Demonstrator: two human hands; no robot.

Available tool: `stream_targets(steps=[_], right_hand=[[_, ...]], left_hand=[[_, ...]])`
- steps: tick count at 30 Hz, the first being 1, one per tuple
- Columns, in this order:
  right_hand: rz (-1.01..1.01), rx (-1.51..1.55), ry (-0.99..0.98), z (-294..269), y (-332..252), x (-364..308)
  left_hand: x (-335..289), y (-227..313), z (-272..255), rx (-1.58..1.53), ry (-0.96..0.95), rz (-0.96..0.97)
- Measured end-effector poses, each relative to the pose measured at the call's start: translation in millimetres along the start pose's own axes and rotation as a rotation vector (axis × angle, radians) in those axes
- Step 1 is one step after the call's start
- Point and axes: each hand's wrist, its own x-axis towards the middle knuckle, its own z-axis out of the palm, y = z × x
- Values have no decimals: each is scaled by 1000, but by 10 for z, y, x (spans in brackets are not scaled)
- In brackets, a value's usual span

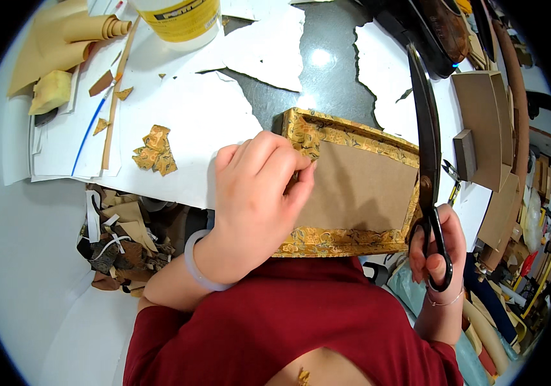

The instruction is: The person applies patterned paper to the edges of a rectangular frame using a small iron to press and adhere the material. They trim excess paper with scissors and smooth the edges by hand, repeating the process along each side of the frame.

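Observation:
A shallow rectangular box (362, 186) lies in front of me, its bottom bare brown board and its rims covered in gold floral fabric. At its far left corner, my left hand (256, 183) pinches a loose flap of the gold floral fabric (305, 134); the fingertips partly hide the pinch. In my right hand (450, 248), a large pair of black-handled scissors (426, 141) points away from me. Their blades look closed and pass upright along the box's right end. A cut scrap of the same fabric (156, 152) lies on the paper to the left.
A yellow-labelled white tub (182, 26) stands at the far left, near a yellow sponge (51, 92), a thin blue-handled brush (89, 135) and rolled tan sheets (73, 32). Cardboard pieces (478, 122) stand at the right. Offcuts (124, 238) pile below the table's left edge.

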Motion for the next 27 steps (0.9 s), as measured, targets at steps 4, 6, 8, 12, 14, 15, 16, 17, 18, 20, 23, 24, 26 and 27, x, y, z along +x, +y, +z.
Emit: stream_targets(steps=[4,6,8,12,14,15,16,17,18,20,23,24,26,27], right_hand=[[-40,49,-137,-73,47,-44],[38,218,-272,-96,86,-76],[75,368,-416,-117,128,-82],[154,552,-589,-130,275,-91],[179,587,-629,-126,326,-103],[191,604,-650,-129,345,-108],[201,611,-671,-131,363,-112],[211,619,-692,-132,379,-116],[223,626,-709,-138,398,-127],[224,620,-736,-148,428,-129],[214,618,-755,-162,459,-152],[207,620,-761,-163,473,-158],[192,602,-761,-179,507,-167],[197,602,-770,-189,524,-171]], left_hand=[[34,68,-29,79,-61,15],[74,132,-68,123,-72,10],[119,195,-139,57,-63,-33],[163,318,-325,-587,-127,-302],[233,418,-416,-1031,-256,-532],[222,426,-449,-1132,-349,-628],[199,425,-457,-1204,-367,-653],[163,410,-451,-1277,-384,-678],[130,416,-447,-1353,-404,-703],[87,479,-480,-1461,-370,-745],[30,502,-527,-1463,-339,-735],[10,477,-551,-1447,-324,-722],[-46,462,-612,-1384,-294,-702],[-63,463,-647,-1332,-282,-699]])
